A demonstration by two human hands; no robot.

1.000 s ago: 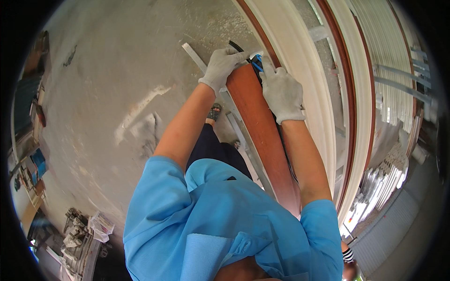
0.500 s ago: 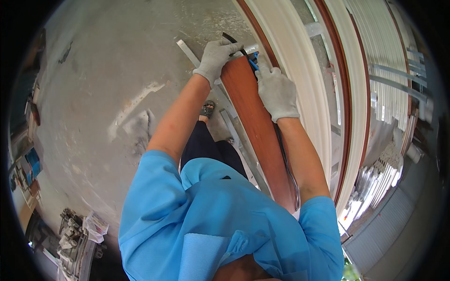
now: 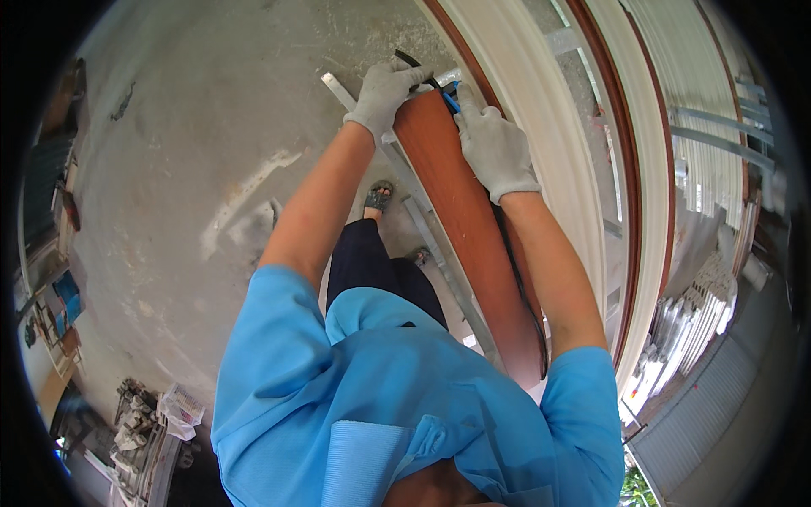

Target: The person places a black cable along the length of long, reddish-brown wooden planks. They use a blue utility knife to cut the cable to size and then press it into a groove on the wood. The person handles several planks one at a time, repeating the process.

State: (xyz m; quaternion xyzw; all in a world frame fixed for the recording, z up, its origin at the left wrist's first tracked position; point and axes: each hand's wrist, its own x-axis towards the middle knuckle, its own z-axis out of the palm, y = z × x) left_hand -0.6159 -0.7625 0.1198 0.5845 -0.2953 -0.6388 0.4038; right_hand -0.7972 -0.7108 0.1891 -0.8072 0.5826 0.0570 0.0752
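Note:
My left hand (image 3: 382, 95), in a grey work glove, pinches a flexible black strip (image 3: 407, 58) at the far end of a long reddish-brown board (image 3: 460, 211). The strip's free tip sticks out past my fingers, and its rest runs back along the board's right edge. Close on the right, my gloved right hand (image 3: 497, 152) is closed around a blue-handled tool (image 3: 450, 99), which lies beside the strip at the board's end. My palm and fingers cover much of that tool, so its exact kind is hidden.
Long cream and brown profiles (image 3: 541, 118) stretch along my right side. Grey metal bars (image 3: 340, 91) support the board from below. Farther right are stacked white panels (image 3: 688, 93). A pile of offcuts (image 3: 135, 422) and a plastic bag (image 3: 182, 410) sit at the lower left.
Both hands have shifted slightly, the right one a little up and left, still at the board's far end. The grips look the same; the whole view has also shifted slightly.

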